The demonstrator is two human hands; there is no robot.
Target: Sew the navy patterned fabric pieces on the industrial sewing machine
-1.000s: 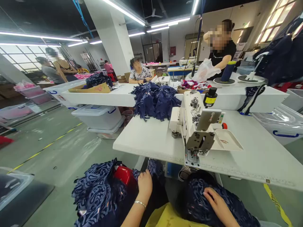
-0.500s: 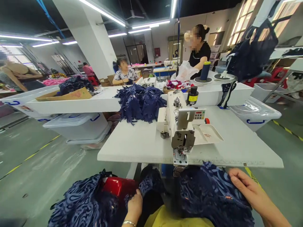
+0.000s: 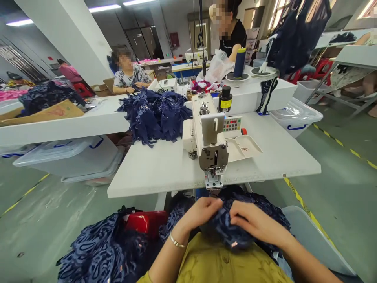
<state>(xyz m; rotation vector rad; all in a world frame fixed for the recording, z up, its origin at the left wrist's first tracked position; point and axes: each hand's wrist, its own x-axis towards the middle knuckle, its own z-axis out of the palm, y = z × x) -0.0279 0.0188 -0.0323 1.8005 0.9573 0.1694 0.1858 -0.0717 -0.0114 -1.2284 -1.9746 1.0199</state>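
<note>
My left hand (image 3: 198,214) and my right hand (image 3: 253,221) are both closed on a piece of dark blue patterned fabric (image 3: 235,232) that lies in my lap, just below the front edge of the white sewing table (image 3: 165,169). The two hands are close together, fingers pinching the cloth. A white sewing machine (image 3: 210,139) stands on the table straight ahead, its needle foot right above my hands. To my left, more of the blue patterned fabric (image 3: 100,251) is heaped over a red stool (image 3: 144,222).
A pile of navy fabric pieces (image 3: 154,116) lies on the table's far left. A black bottle (image 3: 225,99) and a thread cone (image 3: 239,63) stand behind the machine. Clear plastic bins (image 3: 294,116) sit on the floor beside the tables. Other people work at the back tables.
The view has swung to the right and down. My left hand left the heap by the red stool and my right hand came in from the right; both now meet on the fabric in my lap.
</note>
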